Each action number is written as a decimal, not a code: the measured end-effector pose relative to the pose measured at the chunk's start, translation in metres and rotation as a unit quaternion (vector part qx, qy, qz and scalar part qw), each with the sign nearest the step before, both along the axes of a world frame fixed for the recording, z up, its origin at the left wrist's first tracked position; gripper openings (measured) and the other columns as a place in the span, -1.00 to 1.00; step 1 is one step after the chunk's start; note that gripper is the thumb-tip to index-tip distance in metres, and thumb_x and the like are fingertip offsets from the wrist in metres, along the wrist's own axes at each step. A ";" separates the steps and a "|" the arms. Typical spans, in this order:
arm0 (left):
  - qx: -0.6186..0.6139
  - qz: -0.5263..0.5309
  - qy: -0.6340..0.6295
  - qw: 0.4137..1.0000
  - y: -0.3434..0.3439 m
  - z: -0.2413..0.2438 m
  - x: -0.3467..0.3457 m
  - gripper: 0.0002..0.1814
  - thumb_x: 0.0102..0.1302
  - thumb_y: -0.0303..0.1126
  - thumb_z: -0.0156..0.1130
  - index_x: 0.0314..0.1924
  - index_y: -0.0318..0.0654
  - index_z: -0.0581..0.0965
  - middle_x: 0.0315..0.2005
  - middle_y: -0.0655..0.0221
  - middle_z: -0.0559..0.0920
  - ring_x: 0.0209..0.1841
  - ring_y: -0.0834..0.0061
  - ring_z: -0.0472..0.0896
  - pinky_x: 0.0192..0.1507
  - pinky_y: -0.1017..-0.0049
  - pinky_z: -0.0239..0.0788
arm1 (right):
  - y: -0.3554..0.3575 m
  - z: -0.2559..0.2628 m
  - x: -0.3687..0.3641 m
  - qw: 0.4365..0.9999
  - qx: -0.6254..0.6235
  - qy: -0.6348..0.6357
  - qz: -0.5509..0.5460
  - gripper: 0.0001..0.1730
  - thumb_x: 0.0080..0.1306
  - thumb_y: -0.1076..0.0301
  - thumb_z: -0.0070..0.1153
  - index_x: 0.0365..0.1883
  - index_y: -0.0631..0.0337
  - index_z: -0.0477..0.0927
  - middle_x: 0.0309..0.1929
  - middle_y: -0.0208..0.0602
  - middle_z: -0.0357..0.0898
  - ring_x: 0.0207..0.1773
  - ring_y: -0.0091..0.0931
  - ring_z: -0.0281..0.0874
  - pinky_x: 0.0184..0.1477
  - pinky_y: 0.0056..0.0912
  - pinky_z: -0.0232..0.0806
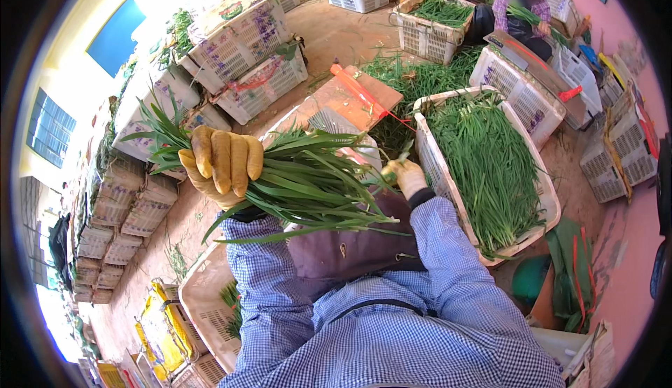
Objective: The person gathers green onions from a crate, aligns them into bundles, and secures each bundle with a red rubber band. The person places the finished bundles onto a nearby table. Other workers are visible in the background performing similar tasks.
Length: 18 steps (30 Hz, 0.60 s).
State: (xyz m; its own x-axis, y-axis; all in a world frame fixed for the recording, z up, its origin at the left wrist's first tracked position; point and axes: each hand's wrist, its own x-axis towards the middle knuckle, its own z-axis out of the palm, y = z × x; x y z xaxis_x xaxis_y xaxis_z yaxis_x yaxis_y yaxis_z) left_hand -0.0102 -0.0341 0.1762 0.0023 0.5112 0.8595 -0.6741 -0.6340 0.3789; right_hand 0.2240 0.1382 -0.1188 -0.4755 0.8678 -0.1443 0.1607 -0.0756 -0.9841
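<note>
My left hand [226,165], in a stained yellow glove, grips a bunch of long flat green leaves [310,188], which look like garlic chives. Leaf tips fan out on the left of the fist, and the paler stem ends point right. Just beyond those ends is my right hand [408,177], in a pale glove with yellowish fingertips. Its fingers are curled around small leaf scraps [389,176], partly blurred. Beneath the bunch, a dark purple apron [352,251] covers my lap. To the right stands a white plastic crate [546,199] heaped with green chives [488,167].
Ahead lies a wooden board [362,99] with a red-orange strip [359,91]. Loose greens [420,75] cover the floor behind it. Stacked crates [241,41] line the left. Another crate [197,277] sits by my left arm. A person [517,7] holding greens sits at the back right.
</note>
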 end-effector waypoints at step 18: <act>0.013 0.001 -0.019 1.000 -0.007 0.010 0.007 -0.63 0.57 -0.08 -0.06 -0.37 -0.07 0.47 -0.74 0.58 0.48 -0.75 0.67 0.43 -0.45 0.51 0.38 | -0.036 0.109 -0.005 0.926 0.351 -0.015 0.139 -0.05 -0.14 0.51 0.45 0.33 0.11 0.41 0.39 -0.14 0.30 0.48 -0.29 0.18 0.49 -0.32 0.08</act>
